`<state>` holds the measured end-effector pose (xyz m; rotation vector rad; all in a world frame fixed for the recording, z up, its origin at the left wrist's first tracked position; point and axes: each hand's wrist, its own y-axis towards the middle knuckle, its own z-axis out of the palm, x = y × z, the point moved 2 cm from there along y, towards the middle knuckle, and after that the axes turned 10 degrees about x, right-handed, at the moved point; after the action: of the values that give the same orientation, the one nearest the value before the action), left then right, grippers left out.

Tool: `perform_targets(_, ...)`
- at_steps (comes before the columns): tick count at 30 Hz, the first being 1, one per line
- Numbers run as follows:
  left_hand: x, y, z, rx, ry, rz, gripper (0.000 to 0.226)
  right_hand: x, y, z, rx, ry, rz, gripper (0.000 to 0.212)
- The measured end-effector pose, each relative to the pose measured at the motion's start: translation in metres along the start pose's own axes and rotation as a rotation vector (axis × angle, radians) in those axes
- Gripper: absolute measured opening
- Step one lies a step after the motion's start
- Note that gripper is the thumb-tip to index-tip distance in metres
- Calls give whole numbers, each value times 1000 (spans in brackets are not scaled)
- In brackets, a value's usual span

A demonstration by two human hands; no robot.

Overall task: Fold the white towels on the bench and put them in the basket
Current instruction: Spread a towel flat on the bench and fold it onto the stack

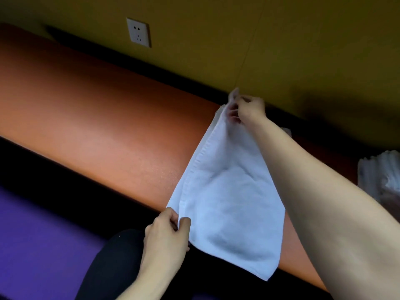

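Observation:
A white towel [227, 191] hangs stretched above the orange bench [97, 118]. My right hand [249, 109] pinches its far corner near the wall. My left hand [166, 232] pinches the near corner at the bench's front edge. The lower right part of the towel droops over the bench edge. A pale heap [381, 172], perhaps more towels, lies at the right edge of view, blurred. No basket shows.
A yellow wall [238, 40] with a white socket [138, 32] runs behind the bench. Purple floor [32, 245] lies below left. My dark-clad knee [112, 267] is in front of the bench.

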<state>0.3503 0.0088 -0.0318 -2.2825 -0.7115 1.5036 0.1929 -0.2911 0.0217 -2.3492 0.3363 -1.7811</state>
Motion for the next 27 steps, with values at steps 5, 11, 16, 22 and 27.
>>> perform_targets(5,11,26,-9,71,374,-78,19,-56,-53,-14,-7,8,-3,20)
perform_targets(11,20,47,-6,60,417,-179,40,-166,-176,-52,-181,-68,131,20)
perform_targets(16,13,40,-2,16,194,-247,64,-201,-270,-75,-416,-209,270,8)
perform_targets(22,8,27,1,28,135,-152,22,-224,-303,-69,-329,-250,483,30)
perform_targets(27,1,4,0,85,-160,-53,22,-227,-304,-68,-350,-88,495,25)
